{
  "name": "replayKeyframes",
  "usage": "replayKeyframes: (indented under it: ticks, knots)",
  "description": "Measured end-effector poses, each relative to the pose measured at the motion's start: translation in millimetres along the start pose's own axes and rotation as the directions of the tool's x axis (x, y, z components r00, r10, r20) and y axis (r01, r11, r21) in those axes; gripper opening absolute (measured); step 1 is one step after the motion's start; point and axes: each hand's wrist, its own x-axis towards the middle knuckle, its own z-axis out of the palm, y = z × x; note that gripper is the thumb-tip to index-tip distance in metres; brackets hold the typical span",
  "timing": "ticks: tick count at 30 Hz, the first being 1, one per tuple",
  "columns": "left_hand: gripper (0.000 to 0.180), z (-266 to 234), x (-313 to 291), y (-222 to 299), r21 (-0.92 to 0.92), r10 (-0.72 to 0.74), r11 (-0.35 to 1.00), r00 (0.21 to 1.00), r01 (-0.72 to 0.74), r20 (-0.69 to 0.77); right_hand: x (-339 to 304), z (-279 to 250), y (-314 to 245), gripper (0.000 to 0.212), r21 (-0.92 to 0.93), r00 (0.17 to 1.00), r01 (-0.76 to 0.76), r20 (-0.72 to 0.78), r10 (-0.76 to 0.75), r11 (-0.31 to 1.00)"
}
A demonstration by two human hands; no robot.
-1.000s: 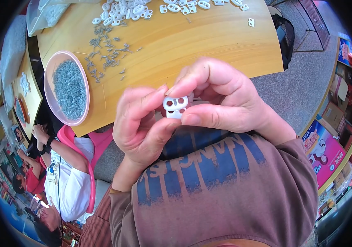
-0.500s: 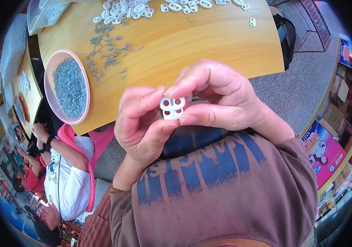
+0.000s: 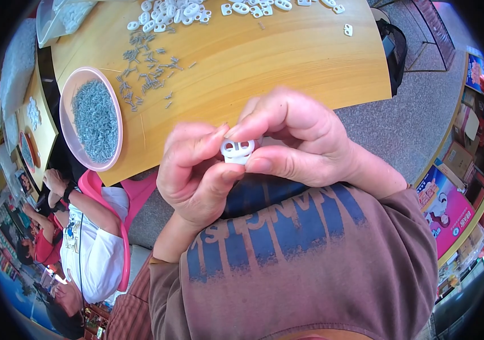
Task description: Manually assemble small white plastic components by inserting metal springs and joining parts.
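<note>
Between my hands is a white plastic two-hole cord lock (image 3: 237,151), made of an oval shell and a squarish plunger below it. My left hand (image 3: 195,170) pinches it from the left, thumb at the lower part and forefinger at the top edge. From the right, my right hand (image 3: 298,139) grips it, thumb along the lower part and forefinger curled over the top. Both hands are closed, just off the table's near edge. The plunger sits mostly inside the shell, and the shell's two holes show. Fingers cover the cord lock's ends.
A pink oval bowl (image 3: 118,150) full of small metal springs stands left on the wooden table (image 3: 287,62). Loose springs (image 3: 151,76) lie beside it. White cord lock parts (image 3: 177,11) are heaped at the far edge. A co-worker (image 3: 97,226) sits at left on a pink chair (image 3: 124,255).
The cord lock's plunger has gone up into the shell, so the two parts now overlap more. The spring seen between the shell's holes no longer shows clearly. Both hands stay in nearly the same place.
</note>
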Motion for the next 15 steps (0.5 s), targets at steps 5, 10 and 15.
replayKeyframes:
  ticks: [5, 10, 15]
  knots:
    - [0.033, -0.8, -4.4, 1.2, 0.027, 0.015, 1.000, 1.000, -0.015, 0.001, -3.0, 2.2, 1.8, 0.021, -0.020, 1.000, -0.003, 0.002, 0.003, 1.000]
    - [0.029, 1.7, -5.0, -1.9, -0.033, 0.024, 0.999, 0.999, -0.023, 0.034, -4.6, 3.3, 5.6, 0.020, -0.072, 1.000, 0.023, 0.008, -0.022, 0.997]
    - [0.021, 2.5, -7.4, -3.4, -0.061, 0.042, 0.997, 0.998, -0.039, 0.054, -6.3, 3.4, 10.0, 0.019, -0.122, 0.998, 0.053, 0.034, -0.049, 0.991]
